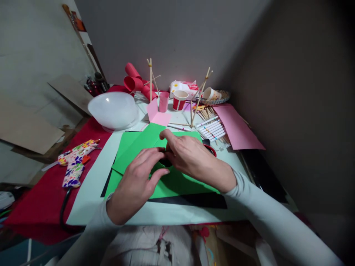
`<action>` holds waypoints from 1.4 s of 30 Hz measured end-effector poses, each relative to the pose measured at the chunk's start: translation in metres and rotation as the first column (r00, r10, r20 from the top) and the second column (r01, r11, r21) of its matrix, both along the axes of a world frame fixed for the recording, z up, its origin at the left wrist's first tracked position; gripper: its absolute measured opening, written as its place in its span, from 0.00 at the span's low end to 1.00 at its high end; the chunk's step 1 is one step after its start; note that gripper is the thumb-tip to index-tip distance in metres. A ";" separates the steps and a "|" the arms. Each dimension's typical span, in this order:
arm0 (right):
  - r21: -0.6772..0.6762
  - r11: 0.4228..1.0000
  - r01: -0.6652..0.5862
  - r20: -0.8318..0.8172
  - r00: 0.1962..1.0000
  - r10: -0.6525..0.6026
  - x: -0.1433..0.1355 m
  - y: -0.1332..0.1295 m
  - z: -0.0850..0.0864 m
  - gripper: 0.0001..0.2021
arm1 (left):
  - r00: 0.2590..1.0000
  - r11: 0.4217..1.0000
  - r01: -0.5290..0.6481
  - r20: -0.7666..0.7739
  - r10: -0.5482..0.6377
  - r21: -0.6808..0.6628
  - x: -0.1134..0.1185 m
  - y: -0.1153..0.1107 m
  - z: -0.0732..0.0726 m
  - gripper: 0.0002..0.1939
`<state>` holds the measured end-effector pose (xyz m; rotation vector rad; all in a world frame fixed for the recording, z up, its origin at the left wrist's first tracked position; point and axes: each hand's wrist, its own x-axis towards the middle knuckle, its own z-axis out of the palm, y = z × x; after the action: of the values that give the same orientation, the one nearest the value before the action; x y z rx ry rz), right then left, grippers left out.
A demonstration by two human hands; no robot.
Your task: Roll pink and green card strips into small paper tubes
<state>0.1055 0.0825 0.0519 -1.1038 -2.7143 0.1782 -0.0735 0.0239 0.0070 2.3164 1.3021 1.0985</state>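
Observation:
Green paper sheets (183,184) lie over black paper (194,200) in the middle of the table. Above them my left hand (140,175) curves around a small dark piece (165,161) with a green edge, its thumb and fingers on either side. My right hand (191,157) reaches in from the right, its fingers closed at the top of the same piece. The piece is mostly hidden between the hands. Behind my right wrist, a red scissor handle (210,149) shows.
A glue gun (74,160) lies on red cloth at left, beside a white bowl (113,111). Behind stand stick frames (150,79), a red cup (179,100) and red tubes (133,83). White markers (212,129) and pink paper (238,127) lie at right.

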 end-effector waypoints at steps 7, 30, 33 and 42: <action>-0.502 0.844 -0.189 -0.469 0.880 -0.082 0.025 0.009 -0.009 0.20 | 0.997 0.998 -0.058 -0.047 0.059 0.022 -0.002 0.005 -0.006 0.06; -0.384 0.906 -0.180 -0.537 0.842 -0.061 0.024 -0.010 -0.076 0.37 | 0.959 0.969 -0.021 -0.268 0.089 0.248 -0.011 0.008 -0.017 0.13; -0.373 0.909 -0.188 -0.538 0.842 -0.046 0.024 -0.008 -0.075 0.37 | 0.954 0.982 0.016 -0.298 0.041 0.188 -0.017 0.012 -0.012 0.12; -0.444 0.879 -0.172 -0.533 0.840 -0.105 0.024 -0.003 -0.074 0.38 | 0.974 0.998 0.017 -0.225 -0.031 -0.064 -0.020 0.013 0.008 0.19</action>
<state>0.1297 0.0794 -0.0224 -0.9157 -2.2067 1.0519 -0.0934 0.0370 0.0149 2.4608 1.3605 0.7933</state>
